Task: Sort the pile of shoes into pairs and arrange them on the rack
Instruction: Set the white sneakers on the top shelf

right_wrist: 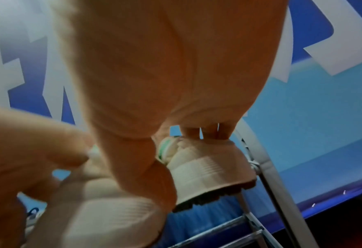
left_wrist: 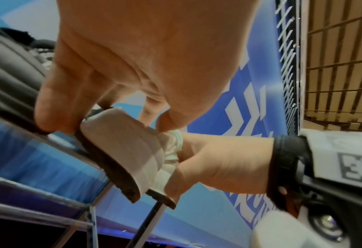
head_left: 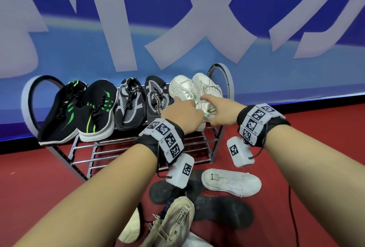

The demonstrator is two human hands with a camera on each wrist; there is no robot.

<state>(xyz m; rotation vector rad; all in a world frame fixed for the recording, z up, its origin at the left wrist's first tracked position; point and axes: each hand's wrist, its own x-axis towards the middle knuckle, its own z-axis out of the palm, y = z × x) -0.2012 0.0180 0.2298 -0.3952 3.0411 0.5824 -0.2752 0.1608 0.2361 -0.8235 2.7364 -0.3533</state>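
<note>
A two-tier metal rack (head_left: pixel 138 147) stands against the blue wall. Its top tier carries a black-and-green pair (head_left: pixel 79 112), a black-and-grey pair (head_left: pixel 142 102) and a white pair at the right end. My left hand (head_left: pixel 185 107) grips the heel of the left white sneaker (head_left: pixel 180 87); the left wrist view shows my fingers (left_wrist: pixel 54 114) curled round that heel (left_wrist: pixel 124 147). My right hand (head_left: pixel 214 109) pinches the heel of the right white sneaker (head_left: pixel 207 86), with fingertips (right_wrist: pixel 207 133) on its collar (right_wrist: pixel 207 169). Both heels rest on the rack's front bar.
On the red floor in front of the rack lies a loose pile: a white canvas shoe (head_left: pixel 231 184), black shoes sole-up (head_left: pixel 223 213) and a beige sneaker (head_left: pixel 173 223). The rack's lower tier shows bare bars. A black cable (head_left: pixel 292 213) runs along the floor at the right.
</note>
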